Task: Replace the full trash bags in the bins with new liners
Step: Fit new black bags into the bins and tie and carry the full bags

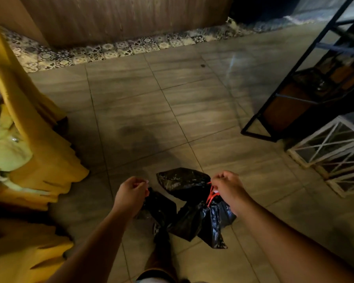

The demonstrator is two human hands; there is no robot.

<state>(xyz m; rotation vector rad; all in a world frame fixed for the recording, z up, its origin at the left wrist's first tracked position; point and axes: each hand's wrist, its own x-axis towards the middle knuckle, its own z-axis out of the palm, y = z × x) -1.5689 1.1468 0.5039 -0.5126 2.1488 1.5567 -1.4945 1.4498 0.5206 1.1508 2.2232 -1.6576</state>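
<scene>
A crumpled black plastic trash bag [184, 183] hangs between the two hands, low over the grey tiled floor [151, 111] and just in front of the person's feet. It looks limp and nearly flat, so it is probably a fresh liner being opened rather than a full one. The left hand [131, 193] has its fingers curled and pinches one edge of the bag's mouth. The right hand [226, 188] is closed round the thin red drawstring [211, 196] and the plastic gathered beneath it. The main risk is in how the two hands pull apart. If the right hand draws on the cord alone, the mouth will cinch shut instead of spreading, and thin film stretched between two small pinches may tear at the hem. The left pinch looks slight, and a slip there would drop that side onto the floor. The tail of the bag dangles close to the person's shoe [161, 252], where it could be trodden on and yanked. No bin shows plainly here, so the liner has to be carried, and the black metal rack [278, 99] and white lattice crate [327, 144] on the right could snag loose plastic. The dim light and blur make the bag's true opening hard to find.
</scene>
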